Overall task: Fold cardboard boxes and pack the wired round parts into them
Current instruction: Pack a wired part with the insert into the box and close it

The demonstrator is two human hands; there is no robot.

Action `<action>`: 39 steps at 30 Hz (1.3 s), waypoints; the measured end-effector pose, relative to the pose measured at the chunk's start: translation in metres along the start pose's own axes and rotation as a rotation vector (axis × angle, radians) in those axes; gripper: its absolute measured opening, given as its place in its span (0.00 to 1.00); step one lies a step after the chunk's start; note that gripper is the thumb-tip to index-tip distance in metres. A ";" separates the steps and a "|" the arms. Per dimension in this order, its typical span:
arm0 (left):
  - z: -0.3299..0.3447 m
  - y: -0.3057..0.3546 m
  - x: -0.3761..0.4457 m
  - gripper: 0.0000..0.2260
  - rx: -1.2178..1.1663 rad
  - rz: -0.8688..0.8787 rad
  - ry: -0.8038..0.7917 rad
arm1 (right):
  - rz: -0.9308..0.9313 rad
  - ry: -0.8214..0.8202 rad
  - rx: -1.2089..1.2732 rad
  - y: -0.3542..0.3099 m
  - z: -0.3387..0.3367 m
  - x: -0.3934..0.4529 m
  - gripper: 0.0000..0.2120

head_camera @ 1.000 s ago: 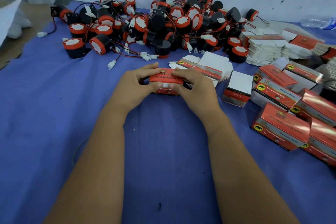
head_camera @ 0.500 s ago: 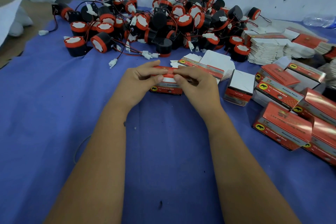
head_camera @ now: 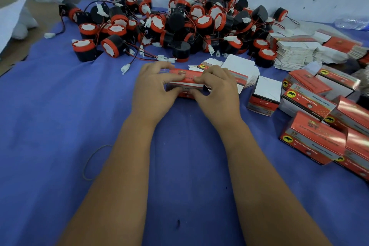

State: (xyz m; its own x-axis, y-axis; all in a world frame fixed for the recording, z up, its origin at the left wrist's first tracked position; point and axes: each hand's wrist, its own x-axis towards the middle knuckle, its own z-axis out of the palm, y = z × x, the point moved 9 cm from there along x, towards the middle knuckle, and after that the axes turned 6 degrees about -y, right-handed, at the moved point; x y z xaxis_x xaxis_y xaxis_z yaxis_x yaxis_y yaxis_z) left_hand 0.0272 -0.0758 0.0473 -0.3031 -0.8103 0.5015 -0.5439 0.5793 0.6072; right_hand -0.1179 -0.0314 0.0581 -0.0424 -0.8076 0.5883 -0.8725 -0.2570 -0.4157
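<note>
At frame centre, my left hand (head_camera: 153, 90) and right hand (head_camera: 216, 90) grip a red box (head_camera: 185, 82), fingers curled around it, with the parts (head_camera: 179, 24) piled above.

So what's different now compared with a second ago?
Both hands, left hand and right hand, have kept hold of the red box and turned it: its side panel now faces the camera, with the fingers working along its top flap. The heap of round parts and the finished boxes stayed put.

Both hands cover the ends of the red box (head_camera: 184, 84). Its print is blurred. The right edge cuts off the folded boxes (head_camera: 327, 126).
</note>
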 end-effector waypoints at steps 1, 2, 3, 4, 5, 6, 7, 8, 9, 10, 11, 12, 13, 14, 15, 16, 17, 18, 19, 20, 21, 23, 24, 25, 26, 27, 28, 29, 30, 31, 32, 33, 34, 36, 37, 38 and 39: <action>0.002 0.010 0.000 0.13 0.080 0.077 0.010 | 0.004 0.003 -0.009 -0.001 0.001 0.001 0.06; 0.004 0.019 -0.001 0.13 0.130 0.139 0.016 | 0.004 0.006 -0.018 -0.002 0.001 0.002 0.05; 0.006 0.025 -0.001 0.13 0.158 0.179 0.022 | 0.004 0.007 -0.028 -0.003 0.001 0.002 0.04; 0.007 0.029 -0.001 0.12 0.170 0.196 0.031 | 0.006 0.006 -0.040 -0.003 0.001 0.003 0.04; 0.007 0.031 -0.001 0.12 0.172 0.199 0.037 | 0.008 0.005 -0.056 -0.003 0.001 0.003 0.03; 0.007 0.031 -0.001 0.11 0.167 0.198 0.039 | 0.008 0.005 -0.075 -0.004 0.001 0.003 0.03; 0.007 0.031 -0.001 0.10 0.161 0.197 0.037 | 0.007 0.009 -0.095 -0.004 0.001 0.003 0.03; 0.007 0.031 -0.001 0.10 0.155 0.196 0.033 | 0.002 0.017 -0.115 -0.006 0.001 0.003 0.03; 0.006 0.031 -0.001 0.09 0.150 0.192 0.031 | -0.008 0.031 -0.129 -0.008 0.000 0.003 0.03; 0.006 0.030 -0.001 0.09 0.149 0.184 0.031 | -0.020 0.050 -0.142 -0.010 -0.002 0.002 0.02; 0.005 0.030 -0.001 0.08 0.149 0.171 0.031 | -0.031 0.068 -0.155 -0.012 -0.003 0.001 0.02; 0.006 0.029 -0.001 0.08 0.151 0.156 0.030 | -0.039 0.079 -0.168 -0.014 -0.004 0.000 0.02; 0.006 0.029 0.000 0.08 0.153 0.141 0.028 | -0.043 0.079 -0.179 -0.015 -0.004 0.000 0.02; 0.007 0.028 0.000 0.08 0.155 0.131 0.027 | -0.048 0.074 -0.187 -0.015 -0.004 0.000 0.02; 0.007 0.029 -0.001 0.08 0.156 0.128 0.029 | -0.051 0.068 -0.192 -0.016 -0.003 0.000 0.02; 0.007 0.029 -0.001 0.08 0.158 0.124 0.030 | -0.051 0.064 -0.193 -0.016 -0.003 0.000 0.02; 0.007 0.029 -0.001 0.08 0.158 0.117 0.031 | -0.050 0.062 -0.191 -0.016 -0.003 0.000 0.02; 0.007 0.029 -0.001 0.08 0.158 0.110 0.031 | -0.047 0.061 -0.187 -0.016 -0.003 0.000 0.03; 0.008 0.029 -0.001 0.07 0.157 0.106 0.030 | -0.043 0.058 -0.183 -0.016 -0.003 -0.001 0.03; 0.008 0.029 -0.001 0.07 0.154 0.108 0.026 | -0.038 0.052 -0.183 -0.016 -0.003 -0.001 0.03; 0.008 0.029 -0.001 0.07 0.148 0.111 0.020 | -0.034 0.045 -0.185 -0.016 -0.002 -0.001 0.03; 0.007 0.027 -0.002 0.07 0.131 0.110 0.008 | -0.027 0.037 -0.184 -0.016 -0.001 -0.001 0.05; 0.007 0.026 -0.002 0.07 0.124 0.108 0.007 | -0.022 0.035 -0.181 -0.016 -0.001 -0.001 0.06; 0.007 0.026 -0.002 0.07 0.121 0.104 0.008 | -0.016 0.030 -0.177 -0.015 -0.001 -0.001 0.06; 0.008 0.026 -0.002 0.07 0.118 0.101 0.011 | -0.009 0.022 -0.170 -0.014 0.000 -0.001 0.05; 0.008 0.026 -0.003 0.07 0.106 0.096 0.017 | 0.001 0.010 -0.154 -0.013 0.002 -0.001 0.05; 0.007 0.025 -0.004 0.08 0.074 0.081 0.028 | 0.016 -0.004 -0.123 -0.011 0.003 -0.002 0.04; 0.006 0.021 -0.005 0.08 0.021 0.048 0.046 | 0.034 -0.019 -0.080 -0.008 0.005 -0.003 0.04; 0.002 0.016 -0.005 0.09 -0.046 0.000 0.076 | 0.051 -0.035 -0.037 -0.005 0.007 -0.003 0.05; -0.002 0.008 -0.006 0.10 -0.118 -0.059 0.117 | 0.067 -0.053 -0.004 -0.002 0.009 -0.004 0.07; -0.007 -0.001 -0.007 0.11 -0.189 -0.131 0.156 | 0.083 -0.078 0.020 0.000 0.011 -0.004 0.10; -0.008 -0.011 -0.009 0.12 -0.257 -0.214 0.178 | 0.097 -0.104 0.046 0.002 0.014 -0.005 0.13; -0.007 -0.019 -0.010 0.12 -0.318 -0.294 0.173 | 0.110 -0.130 0.074 0.004 0.017 -0.005 0.16; 0.000 -0.026 -0.011 0.12 -0.356 -0.381 0.113 | 0.129 -0.176 0.108 0.007 0.023 -0.005 0.23; 0.003 -0.026 -0.011 0.12 -0.336 -0.385 0.089 | 0.131 -0.200 0.090 0.008 0.026 -0.005 0.26; 0.004 -0.024 -0.010 0.12 -0.318 -0.378 0.082 | 0.135 -0.219 0.066 0.009 0.028 -0.005 0.27; 0.003 -0.021 -0.010 0.13 -0.316 -0.368 0.094 | 0.134 -0.214 0.057 0.008 0.026 -0.005 0.28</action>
State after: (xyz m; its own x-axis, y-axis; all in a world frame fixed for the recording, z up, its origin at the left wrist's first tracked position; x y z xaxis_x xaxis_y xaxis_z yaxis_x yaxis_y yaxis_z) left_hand 0.0393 -0.0798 0.0281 -0.0560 -0.9632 0.2629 -0.3331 0.2662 0.9045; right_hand -0.1118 -0.0437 0.0339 -0.0462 -0.9288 0.3677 -0.8371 -0.1649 -0.5217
